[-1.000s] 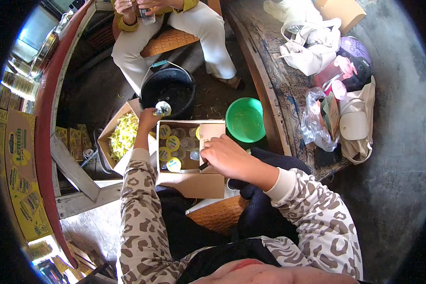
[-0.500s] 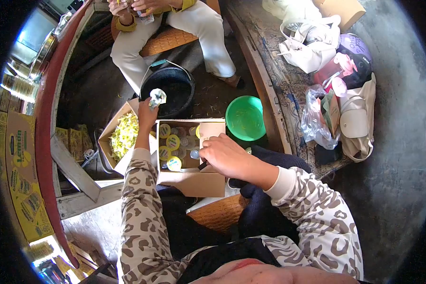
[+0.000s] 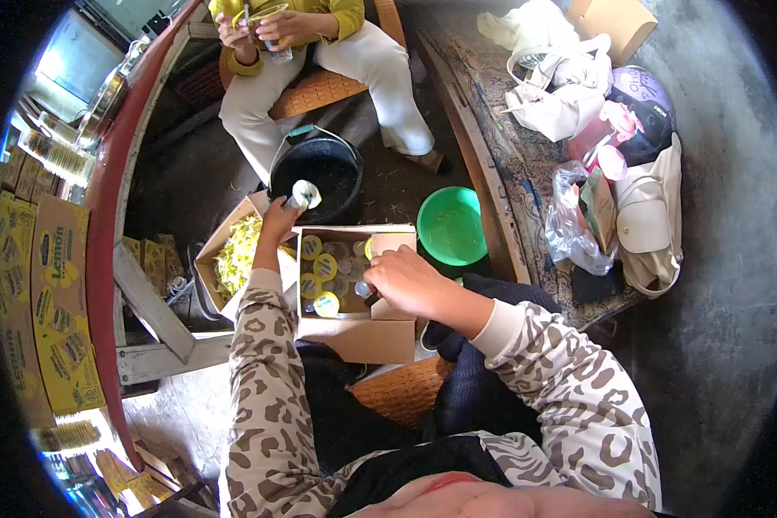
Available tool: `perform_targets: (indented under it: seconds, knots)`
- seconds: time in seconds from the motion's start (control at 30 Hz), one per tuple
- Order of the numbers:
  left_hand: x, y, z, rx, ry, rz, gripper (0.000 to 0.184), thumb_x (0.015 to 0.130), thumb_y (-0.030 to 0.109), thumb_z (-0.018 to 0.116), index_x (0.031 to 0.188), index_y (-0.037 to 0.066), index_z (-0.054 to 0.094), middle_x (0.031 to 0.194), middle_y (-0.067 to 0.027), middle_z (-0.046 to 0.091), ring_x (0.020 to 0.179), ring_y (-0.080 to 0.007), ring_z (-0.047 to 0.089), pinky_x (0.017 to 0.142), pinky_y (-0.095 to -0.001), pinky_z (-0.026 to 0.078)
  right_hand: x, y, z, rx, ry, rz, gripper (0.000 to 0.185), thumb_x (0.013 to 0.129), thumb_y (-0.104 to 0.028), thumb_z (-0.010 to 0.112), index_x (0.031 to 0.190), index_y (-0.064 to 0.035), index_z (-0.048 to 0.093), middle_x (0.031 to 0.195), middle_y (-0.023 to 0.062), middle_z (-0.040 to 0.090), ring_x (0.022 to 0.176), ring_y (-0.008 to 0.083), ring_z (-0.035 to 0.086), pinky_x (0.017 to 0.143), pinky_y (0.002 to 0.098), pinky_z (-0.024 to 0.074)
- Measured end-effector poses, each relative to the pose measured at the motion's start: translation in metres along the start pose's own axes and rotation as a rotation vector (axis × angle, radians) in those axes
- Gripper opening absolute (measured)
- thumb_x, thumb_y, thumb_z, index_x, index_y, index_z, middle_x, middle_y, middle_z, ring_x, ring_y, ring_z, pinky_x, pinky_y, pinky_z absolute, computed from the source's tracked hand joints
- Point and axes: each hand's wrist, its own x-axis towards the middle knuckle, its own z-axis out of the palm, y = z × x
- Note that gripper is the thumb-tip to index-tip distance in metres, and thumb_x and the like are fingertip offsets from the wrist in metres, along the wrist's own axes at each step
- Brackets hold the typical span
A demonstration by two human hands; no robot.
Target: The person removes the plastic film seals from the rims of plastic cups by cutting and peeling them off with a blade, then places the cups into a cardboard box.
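Observation:
My left hand (image 3: 278, 217) is closed round a pale, shiny plastic cup (image 3: 306, 195), tilted beside the near rim of a black bucket (image 3: 354, 164). Over the right side of a cardboard box (image 3: 354, 330), my right hand (image 3: 403, 281) is closed on a dark-handled tool (image 3: 372, 300); its working end cannot be made out. Inside that box stand clear plastic cups, several with yellow printed lids (image 3: 325, 266). To its left, a second cardboard box (image 3: 209, 266) holds a heap of yellow and whitish scraps (image 3: 240, 252).
A green basin (image 3: 451, 226) stands to the right of the bucket. Opposite me sits a person (image 3: 354, 60) holding a clear cup. Bags (image 3: 647, 207) lie on a patterned bench at right. Yellow lemon-drink cartons (image 3: 60, 302) stand beyond a red-edged wooden counter (image 3: 105, 224) at left.
The whole view has shifted slightly, bringing more of the person opposite into sight. My left hand still holds the cup near the bucket, now turned differently. My right hand keeps its place over the box.

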Motion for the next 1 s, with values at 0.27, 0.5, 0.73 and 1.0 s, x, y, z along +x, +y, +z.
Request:
perform_targets:
  seconds: [0.27,0.5,0.73,1.0]
  knots:
    - [-0.043,0.062,-0.051,-0.78,-0.063,-0.166,0.049,0.092,0.026,0.067,0.137,0.017,0.049,0.11,-0.0004,0.063,0.096,-0.0127,0.056,0.082,-0.0349,0.042,0.002,0.002,0.002,0.014,0.038,-0.016,0.005,0.073,-0.008,0.066,0.077,-0.0057,0.069,0.085,0.0126,0.069,0.088,0.0302,0.067,0.075,0.0448,0.0489]
    - [-0.132,0.104,-0.077,-0.993,-0.019,0.081,0.058,0.092,0.012,0.065,0.142,0.008,0.037,0.119,-0.0072,0.064,0.107,-0.0182,0.063,0.084,-0.0337,0.049,0.006,0.004,0.009,0.043,0.053,-0.012,0.007,0.075,-0.007,0.063,0.079,-0.0067,0.069,0.087,0.012,0.07,0.091,0.0305,0.067,0.073,0.0464,0.05]
    - [-0.225,0.139,-0.068,-0.861,0.077,0.167,0.076,0.077,-0.006,0.07,0.143,0.005,0.034,0.129,-0.0116,0.05,0.113,-0.0243,0.058,0.096,-0.0351,0.05,0.008,0.006,0.011,0.058,0.176,-0.043,0.009,0.077,-0.008,0.062,0.08,-0.0115,0.069,0.083,0.0085,0.068,0.088,0.0291,0.067,0.072,0.0454,0.0483]
    - [-0.261,0.135,-0.059,-0.694,0.071,0.305,0.058,0.074,-0.004,0.07,0.128,-0.003,0.05,0.112,-0.0095,0.061,0.106,-0.0192,0.059,0.092,-0.0347,0.049,0.01,0.006,-0.022,0.167,0.493,0.011,0.009,0.079,-0.008,0.067,0.088,-0.0094,0.071,0.084,0.0077,0.064,0.085,0.0289,0.064,0.074,0.0433,0.0479]
